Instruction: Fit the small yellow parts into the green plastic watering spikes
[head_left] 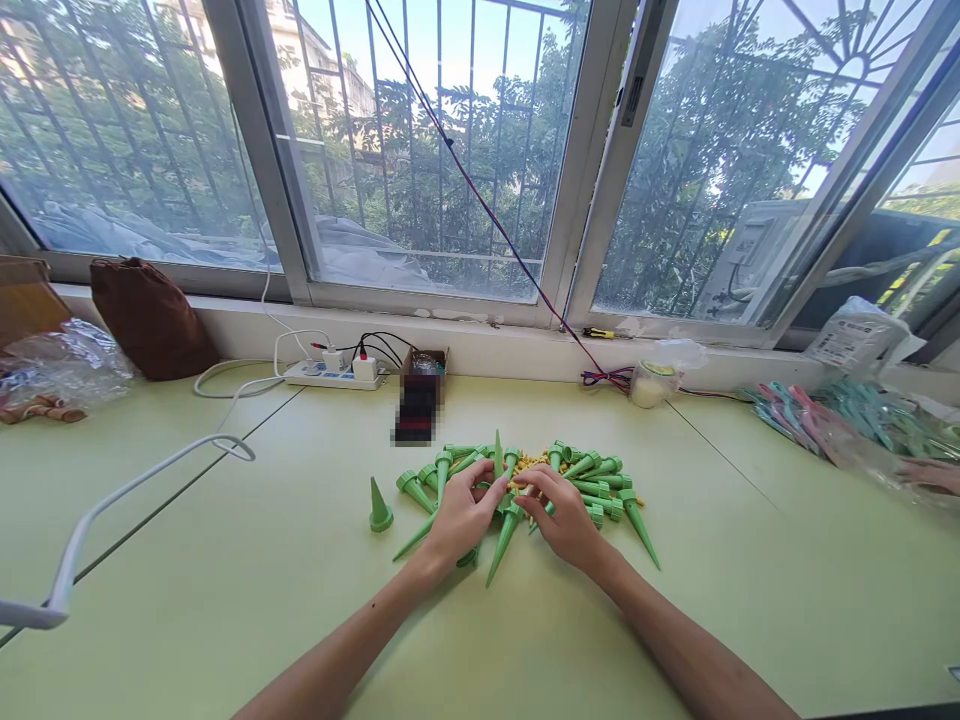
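Observation:
My left hand (466, 515) is closed around a green plastic watering spike (498, 453), its tip pointing up. Close beside it, my right hand (562, 520) has its thumb and fingers bent into a pinch near the held spike; whatever lies between the fingertips is too small to make out. Around and behind both hands spreads a heap of similar green spikes (600, 487), with small yellow pieces (536, 462) in the middle. One loose spike (506, 540) lies between my wrists, tip toward me. A single green spike (380, 508) stands upright on its cap left of the heap.
Behind the heap, a small box (431, 362) stands near a white power strip (330, 374) with cables. A white tube (82, 530) bends over the table's left side. A brown bag (150, 320) leans by the window; bagged pastel items (817, 420) lie right, near a jar (652, 384).

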